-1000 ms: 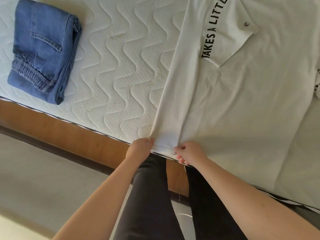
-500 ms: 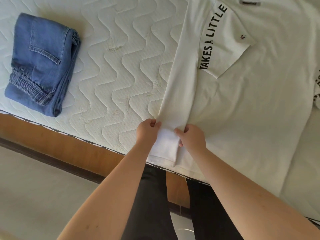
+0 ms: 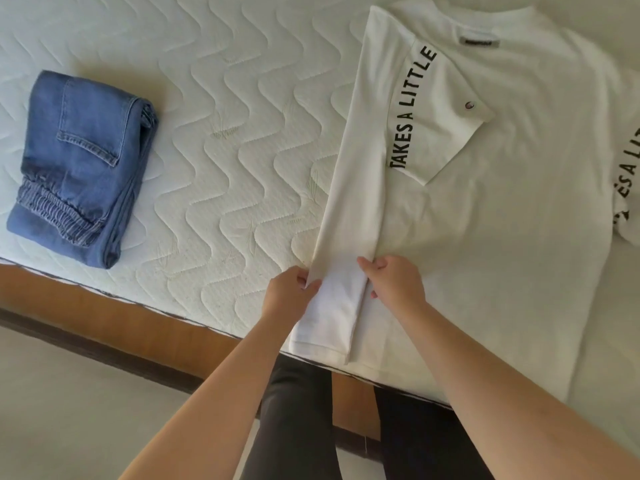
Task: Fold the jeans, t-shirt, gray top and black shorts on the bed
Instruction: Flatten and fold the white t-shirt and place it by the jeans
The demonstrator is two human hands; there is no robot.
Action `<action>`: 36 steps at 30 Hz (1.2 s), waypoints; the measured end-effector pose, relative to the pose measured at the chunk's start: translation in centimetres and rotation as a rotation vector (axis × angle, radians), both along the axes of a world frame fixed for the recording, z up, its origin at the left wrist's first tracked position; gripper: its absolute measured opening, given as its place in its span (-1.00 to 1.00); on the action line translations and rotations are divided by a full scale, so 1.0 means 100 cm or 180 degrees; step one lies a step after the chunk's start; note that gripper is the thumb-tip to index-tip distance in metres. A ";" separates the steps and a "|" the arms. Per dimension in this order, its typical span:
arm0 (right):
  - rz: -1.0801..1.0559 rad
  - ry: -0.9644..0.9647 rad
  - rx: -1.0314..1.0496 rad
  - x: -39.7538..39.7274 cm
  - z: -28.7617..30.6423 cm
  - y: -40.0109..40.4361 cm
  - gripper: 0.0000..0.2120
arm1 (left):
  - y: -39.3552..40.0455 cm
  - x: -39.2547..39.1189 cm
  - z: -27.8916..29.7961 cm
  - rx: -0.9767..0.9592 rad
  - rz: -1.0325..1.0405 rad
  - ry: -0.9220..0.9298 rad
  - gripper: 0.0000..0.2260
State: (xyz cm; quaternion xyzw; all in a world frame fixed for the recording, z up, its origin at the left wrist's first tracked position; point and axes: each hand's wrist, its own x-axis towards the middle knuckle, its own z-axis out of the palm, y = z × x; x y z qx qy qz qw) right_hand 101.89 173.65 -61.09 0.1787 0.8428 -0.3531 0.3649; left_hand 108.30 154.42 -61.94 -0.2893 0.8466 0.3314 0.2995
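A white t-shirt [image 3: 502, 209] with black lettering lies spread on the right half of the bed, its left side and sleeve folded inward. My left hand [image 3: 289, 294] pinches the outer edge of that folded strip near the hem. My right hand [image 3: 393, 277] grips the strip's inner edge just beside it. The hem end of the strip lies doubled back toward me below both hands. Blue jeans [image 3: 81, 168] sit folded in a compact stack at the left of the mattress. No gray top or black shorts are in view.
The quilted white mattress [image 3: 225, 133] lies bare between the jeans and the t-shirt. A wooden bed frame [image 3: 138, 317] runs along the near edge, with pale floor [image 3: 69, 410] below it. My legs in dark trousers [image 3: 298, 427] stand against the frame.
Both hands moved up the folded strip from the mattress edge, taking cloth with them, so the hem end now lies doubled back below them. The view shifted toward the shirt's collar.
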 end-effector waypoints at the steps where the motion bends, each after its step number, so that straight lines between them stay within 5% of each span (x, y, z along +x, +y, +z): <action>1: -0.0238 0.0100 -0.0106 -0.012 0.000 0.000 -0.63 | 0.002 -0.017 0.001 0.0090 0.0073 0.0111 -0.82; 5: -0.1087 0.0352 -0.0295 -0.065 -0.002 -0.002 -0.72 | 0.008 -0.091 0.000 0.0382 0.0468 0.0496 -0.81; 10: -0.1339 0.0941 0.0037 -0.118 0.003 0.007 -0.70 | 0.013 -0.174 -0.001 0.0555 0.0654 0.0669 -0.68; 17: -0.1400 0.1904 0.0567 -0.192 0.004 0.049 -0.60 | 0.037 -0.257 -0.008 -0.0615 -0.1560 0.1619 -0.52; 22: -0.0757 0.1288 0.1069 -0.250 -0.007 0.078 -0.36 | 0.059 -0.298 -0.032 -0.1109 -0.2953 0.1418 -0.41; 28: -0.0473 0.0707 0.1446 -0.278 -0.012 0.086 -0.55 | 0.061 -0.301 -0.056 -0.1086 -0.3096 0.1442 -0.38; 33: -0.0388 0.1724 0.1311 -0.264 0.000 0.074 -0.85 | 0.061 -0.300 -0.060 -0.1086 -0.3070 0.1458 -0.38; 36: -0.0084 0.2179 0.1147 -0.247 0.011 0.054 -0.79 | 0.061 -0.302 -0.060 -0.0978 -0.3033 0.1397 -0.38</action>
